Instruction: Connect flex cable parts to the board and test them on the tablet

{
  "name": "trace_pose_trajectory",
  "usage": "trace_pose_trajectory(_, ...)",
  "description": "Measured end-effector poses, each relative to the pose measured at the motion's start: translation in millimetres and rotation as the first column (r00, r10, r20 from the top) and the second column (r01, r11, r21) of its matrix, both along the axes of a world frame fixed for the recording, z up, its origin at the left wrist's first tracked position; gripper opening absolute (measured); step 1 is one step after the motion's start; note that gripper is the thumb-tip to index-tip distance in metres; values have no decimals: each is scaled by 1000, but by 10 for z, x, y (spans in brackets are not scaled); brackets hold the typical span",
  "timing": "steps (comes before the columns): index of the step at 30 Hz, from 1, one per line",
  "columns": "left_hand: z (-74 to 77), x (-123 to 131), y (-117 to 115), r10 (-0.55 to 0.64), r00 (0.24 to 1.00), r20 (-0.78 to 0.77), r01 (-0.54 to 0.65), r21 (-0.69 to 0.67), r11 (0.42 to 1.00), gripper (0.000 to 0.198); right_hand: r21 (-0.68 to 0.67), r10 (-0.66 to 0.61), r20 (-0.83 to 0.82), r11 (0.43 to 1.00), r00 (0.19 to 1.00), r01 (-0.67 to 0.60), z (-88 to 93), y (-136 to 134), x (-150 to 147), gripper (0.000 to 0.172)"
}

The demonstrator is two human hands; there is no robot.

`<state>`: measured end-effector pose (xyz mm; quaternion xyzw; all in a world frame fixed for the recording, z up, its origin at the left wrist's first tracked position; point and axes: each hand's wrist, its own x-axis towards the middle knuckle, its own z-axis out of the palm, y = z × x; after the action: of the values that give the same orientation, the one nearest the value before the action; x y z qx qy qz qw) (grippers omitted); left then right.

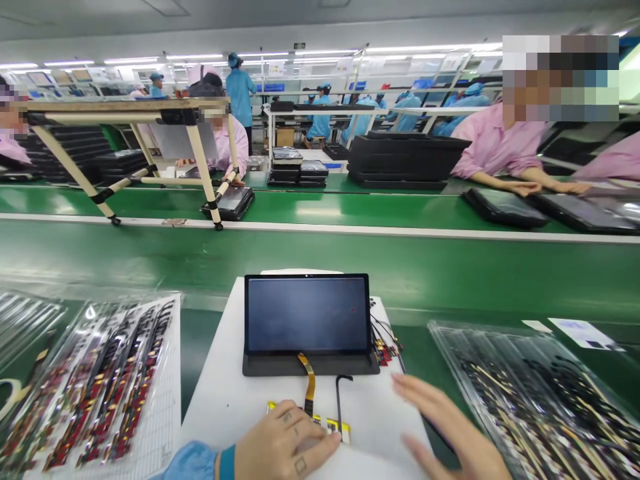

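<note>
Bright light from ceiling tubes (260, 57), glare on green conveyor (320, 260), bowed edges

Right hand (450, 427) cut by bottom edge; left hand (285, 440) hides circuit board (337, 430).

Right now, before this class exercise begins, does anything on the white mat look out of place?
Yes: the amber ribbon cable trails loose from the dark tablet to a small yellow-edged board under the left hand. Loose wires with red connectors also straggle at the right edge of the white mat, looking unsecured.
</note>
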<state>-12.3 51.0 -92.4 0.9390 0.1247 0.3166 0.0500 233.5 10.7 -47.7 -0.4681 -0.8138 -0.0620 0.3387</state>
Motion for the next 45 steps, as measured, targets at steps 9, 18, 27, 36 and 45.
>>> trace_pose_trajectory(9,184,-14,16,4,994,107,-3,-6,1000,27,144,-245,-471,927,848,347,-411,701,-18,28)
trace_pose_trajectory(18,-8,24,-15,51,993,108,-52,13,999,21,218,-238,-506,895,829,390,-601,760,-43,33)
trace_pose_trajectory(27,15,-18,-8,3,1000,9,-3,-40,999,29,206,-260,-469,898,844,390,-537,752,-87,32)
trace_pose_trajectory(36,-117,-13,-18,-17,999,36,16,13,1000,22,96,-288,-402,931,869,353,-674,737,-35,42)
trace_pose_trajectory(45,-171,7,104,-23,994,105,15,81,997,26,72,-279,-135,954,951,290,-452,983,-159,53)
